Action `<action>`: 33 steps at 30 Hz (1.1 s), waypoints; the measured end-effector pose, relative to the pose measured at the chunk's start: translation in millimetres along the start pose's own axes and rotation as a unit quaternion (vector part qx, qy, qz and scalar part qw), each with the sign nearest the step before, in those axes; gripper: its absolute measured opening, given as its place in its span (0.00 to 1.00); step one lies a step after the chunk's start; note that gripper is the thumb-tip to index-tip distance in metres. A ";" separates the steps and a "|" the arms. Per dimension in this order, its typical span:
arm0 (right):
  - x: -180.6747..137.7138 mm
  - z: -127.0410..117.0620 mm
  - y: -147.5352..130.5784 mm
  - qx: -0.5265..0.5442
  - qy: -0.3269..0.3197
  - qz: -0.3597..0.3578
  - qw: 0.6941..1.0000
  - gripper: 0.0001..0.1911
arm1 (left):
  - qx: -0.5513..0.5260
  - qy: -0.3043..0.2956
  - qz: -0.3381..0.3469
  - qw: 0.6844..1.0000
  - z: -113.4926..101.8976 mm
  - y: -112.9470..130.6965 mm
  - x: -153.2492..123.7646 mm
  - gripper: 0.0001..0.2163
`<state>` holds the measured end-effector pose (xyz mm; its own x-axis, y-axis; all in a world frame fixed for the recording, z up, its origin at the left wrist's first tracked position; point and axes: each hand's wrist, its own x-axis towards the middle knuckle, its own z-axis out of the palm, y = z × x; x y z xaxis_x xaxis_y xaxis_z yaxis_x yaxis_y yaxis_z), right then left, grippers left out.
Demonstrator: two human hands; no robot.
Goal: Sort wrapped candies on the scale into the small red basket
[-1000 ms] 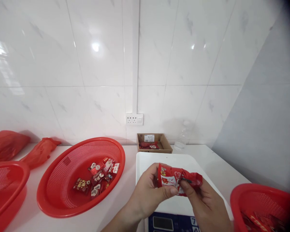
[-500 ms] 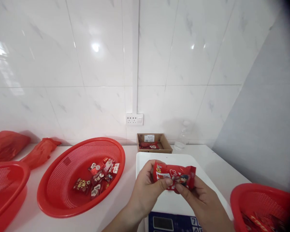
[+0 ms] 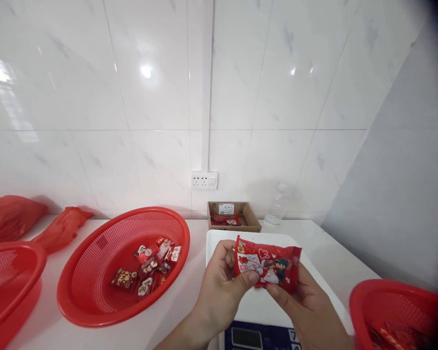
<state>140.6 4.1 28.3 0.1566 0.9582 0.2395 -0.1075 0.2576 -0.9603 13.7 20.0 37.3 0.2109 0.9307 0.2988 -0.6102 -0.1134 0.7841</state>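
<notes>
Both of my hands hold one red candy packet [image 3: 268, 262] above the white weighing scale [image 3: 257, 308]. The packet is printed with a cartoon couple, white hearts and lettering, and has a crimped right edge. My left hand [image 3: 222, 287] pinches its left end, thumb on the front. My right hand [image 3: 310, 301] grips the lower right part, with its thumb at the bottom edge and the fingers hidden behind. Below my hands, the scale's dark blue panel shows a display [image 3: 246, 337] and part of a keypad.
Left of the scale stands a red basket [image 3: 95, 318] with several wrapped candies [image 3: 149, 267]. Another red basket [image 3: 365, 296] with packets is at right, a third [image 3: 40, 257] at far left. Red bags [image 3: 63, 231], a cardboard box [image 3: 253, 227] and a clear bottle [image 3: 275, 209] line the wall.
The packet has tilted so that more of its printed front shows. My right thumb has slid down to the lower edge. Both hands keep their hold.
</notes>
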 end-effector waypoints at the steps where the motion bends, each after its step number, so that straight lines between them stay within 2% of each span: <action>1: -0.3 0.1 0.5 0.004 0.001 0.001 1.000 0.17 | -0.001 0.003 -0.001 1.000 0.0 -0.5 0.1 0.15; 5: 0.4 -5.0 6.9 -0.013 0.002 -0.023 1.000 0.16 | -0.008 0.014 -0.030 0.999 -3.5 -5.1 1.6 0.22; 8: 1.4 -9.9 13.4 -0.016 0.015 -0.031 0.999 0.17 | -0.021 -0.011 -0.049 0.999 -5.8 -7.1 2.4 0.26; 11: 1.9 -9.8 16.5 -0.004 0.042 -0.025 0.999 0.18 | -0.028 -0.027 -0.041 0.998 -4.5 -5.6 2.3 0.24; 14: 2.1 -4.7 13.2 0.014 0.058 -0.001 0.998 0.20 | -0.026 -0.015 -0.021 0.999 -1.2 -2.2 1.7 0.19; 19: 0.8 0.5 0.5 0.022 0.032 0.038 0.999 0.19 | -0.027 0.008 -0.003 1.000 2.2 0.0 -0.9 0.18; 25: 1.2 -8.3 -1.7 -0.077 0.000 0.033 0.996 0.18 | -0.019 0.021 -0.018 0.999 -0.9 -3.7 0.2 0.21; 29: 0.6 -10.1 -2.9 -0.132 0.019 -0.013 0.991 0.16 | -0.009 -0.023 -0.027 0.999 -3.5 -4.9 1.2 0.24; 33: -2.9 -3.7 -8.6 -0.179 0.037 -0.016 0.983 0.14 | -0.017 -0.047 -0.034 0.998 -1.9 -4.3 0.9 0.23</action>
<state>144.7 -1.3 35.3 0.2263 0.9351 0.2728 0.2499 0.2150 -0.9441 15.0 22.0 33.2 0.3224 0.8987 0.2972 -0.6175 -0.0383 0.7856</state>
